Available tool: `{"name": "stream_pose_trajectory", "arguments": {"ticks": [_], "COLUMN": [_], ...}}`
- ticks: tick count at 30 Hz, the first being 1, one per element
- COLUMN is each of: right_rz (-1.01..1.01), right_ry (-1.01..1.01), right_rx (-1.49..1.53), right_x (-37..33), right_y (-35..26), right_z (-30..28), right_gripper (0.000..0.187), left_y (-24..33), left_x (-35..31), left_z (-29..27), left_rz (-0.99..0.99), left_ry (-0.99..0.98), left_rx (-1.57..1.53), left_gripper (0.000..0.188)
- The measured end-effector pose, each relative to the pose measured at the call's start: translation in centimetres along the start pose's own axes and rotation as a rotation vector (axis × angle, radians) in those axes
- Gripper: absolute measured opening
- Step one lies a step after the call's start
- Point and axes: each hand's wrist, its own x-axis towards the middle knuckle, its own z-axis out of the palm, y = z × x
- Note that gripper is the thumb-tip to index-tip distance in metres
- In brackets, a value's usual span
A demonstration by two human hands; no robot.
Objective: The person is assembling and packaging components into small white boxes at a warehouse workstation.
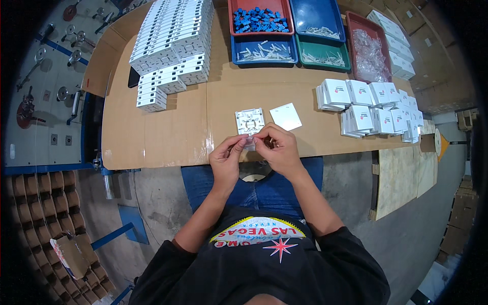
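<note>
Close to the table's near edge, my left hand (pixel 226 156) and my right hand (pixel 279 149) meet with fingertips pinched together. Between them is a small clear plastic piece (pixel 249 143); my fingers hide most of it, so its exact kind does not show. Just beyond my fingertips lies a square white plastic housing (pixel 249 121), its moulded inner side facing up. To its right, a flat white square plate (pixel 285 117) rests on the cardboard, slightly turned and apart from the housing.
Stacked white box-shaped units (pixel 173 46) stand at the far left. Trays hold blue connectors (pixel 261 21), white pins (pixel 266 52) and clear plastic bits (pixel 368 48). Piled white square units (pixel 360 94) sit at the right. Cardboard (pixel 168 137) covers the table.
</note>
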Motion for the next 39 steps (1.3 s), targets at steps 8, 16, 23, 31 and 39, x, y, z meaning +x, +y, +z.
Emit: {"name": "stream_pose_trajectory", "arguments": {"ticks": [8, 16, 23, 31, 39], "right_rz": [0.041, -0.017, -0.017, 0.150, 0.066], "right_ry": [0.029, 0.011, 0.008, -0.002, -0.025], "right_rx": [0.045, 0.045, 0.044, 0.128, 0.065], "right_x": [0.1, 0.0, -0.2, -0.2, -0.3], "right_y": [0.2, 0.9, 1.5, 0.7, 1.6], "right_z": [0.1, 0.1, 0.2, 0.5, 0.4], "right_gripper": [0.012, 0.015, 0.011, 0.011, 0.007], "left_y": [-0.1, -0.3, -0.3, -0.2, -0.7], "left_x": [0.1, 0.1, -0.1, 0.0, -0.2], "left_z": [0.2, 0.1, 0.1, 0.0, -0.1], "left_rz": [-0.028, -0.027, -0.038, -0.045, -0.043], "left_ry": [0.021, 0.018, 0.001, 0.030, 0.017], "left_rx": [0.006, -0.036, 0.018, 0.017, 0.056], "left_gripper": [0.019, 0.019, 0.019, 0.017, 0.017]}}
